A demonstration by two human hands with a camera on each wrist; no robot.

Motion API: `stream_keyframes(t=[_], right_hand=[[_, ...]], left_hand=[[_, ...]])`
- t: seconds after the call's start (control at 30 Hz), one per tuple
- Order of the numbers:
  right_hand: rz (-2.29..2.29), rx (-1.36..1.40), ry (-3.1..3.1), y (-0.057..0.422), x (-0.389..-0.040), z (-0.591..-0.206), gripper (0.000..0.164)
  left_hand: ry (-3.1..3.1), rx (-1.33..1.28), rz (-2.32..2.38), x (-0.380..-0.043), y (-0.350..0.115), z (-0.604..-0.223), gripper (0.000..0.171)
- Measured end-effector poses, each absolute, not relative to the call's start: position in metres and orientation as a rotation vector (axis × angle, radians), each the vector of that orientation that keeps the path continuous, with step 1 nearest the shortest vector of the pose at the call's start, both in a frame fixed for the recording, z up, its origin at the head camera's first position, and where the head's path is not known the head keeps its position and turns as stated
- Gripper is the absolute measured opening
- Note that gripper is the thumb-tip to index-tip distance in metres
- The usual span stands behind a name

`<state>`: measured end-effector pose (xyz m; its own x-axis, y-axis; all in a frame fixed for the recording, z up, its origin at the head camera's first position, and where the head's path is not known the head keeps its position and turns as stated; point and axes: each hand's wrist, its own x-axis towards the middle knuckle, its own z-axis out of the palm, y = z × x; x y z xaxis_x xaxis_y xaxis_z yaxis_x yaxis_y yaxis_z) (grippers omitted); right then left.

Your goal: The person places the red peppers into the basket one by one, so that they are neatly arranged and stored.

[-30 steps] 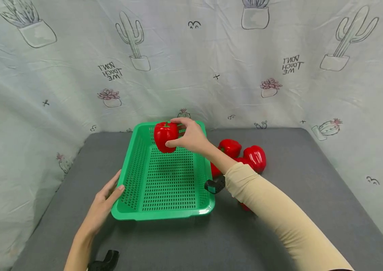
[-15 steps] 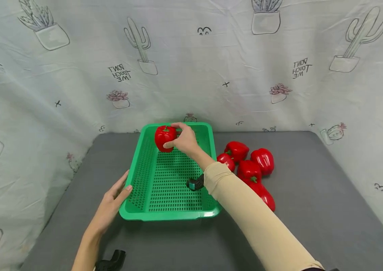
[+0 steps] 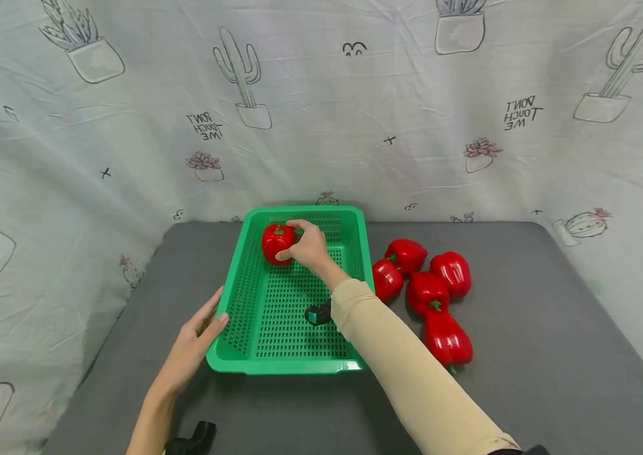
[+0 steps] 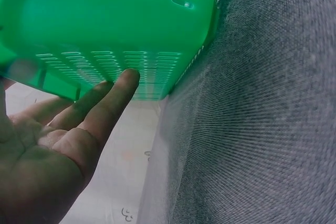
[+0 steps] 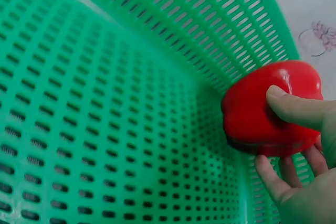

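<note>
A glossy red bell pepper (image 3: 278,243) is upright in the far left part of the green basket (image 3: 287,366). My right hand (image 3: 309,248) holds the pepper from its right side, the thumb in front and the other fingers behind. In the right wrist view the thumb presses on the pepper (image 5: 252,111), low beside the slotted wall, with fingertips beneath it. At the basket's left side, my left hand (image 3: 187,347) holds the rim, thumb over the top edge. The left wrist view shows its other fingers (image 4: 113,106) stretched along the slotted outer wall.
Several more red bell peppers (image 3: 427,292) lie grouped on the grey table (image 3: 526,354), just right of the basket. A white cloth with printed cactus drawings (image 3: 299,95) hangs behind the table. My right forearm crosses the basket's front right corner.
My right hand has lowered the pepper deeper into the basket, at its far left. My left hand stays at the rim. The head view has shifted, showing more of the peppers on the right.
</note>
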<state>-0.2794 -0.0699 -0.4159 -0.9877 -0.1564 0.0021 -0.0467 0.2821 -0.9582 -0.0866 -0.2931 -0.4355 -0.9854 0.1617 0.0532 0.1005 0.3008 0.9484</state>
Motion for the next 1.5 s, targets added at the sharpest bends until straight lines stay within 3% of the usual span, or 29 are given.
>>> stream_keyframes(t=[0.9,1.5], right_hand=[[-2.083,-0.046,2.191,-0.081,-0.282,-0.424,0.062],[-2.022,-0.045,2.326,-0.087,-0.275,-0.422,0.066]], left_hand=[[2.459,0.161,1.810,-0.088,-0.294,-0.437,0.057],[2.441,0.234,1.819,-0.085,-0.303,-0.436,0.059]])
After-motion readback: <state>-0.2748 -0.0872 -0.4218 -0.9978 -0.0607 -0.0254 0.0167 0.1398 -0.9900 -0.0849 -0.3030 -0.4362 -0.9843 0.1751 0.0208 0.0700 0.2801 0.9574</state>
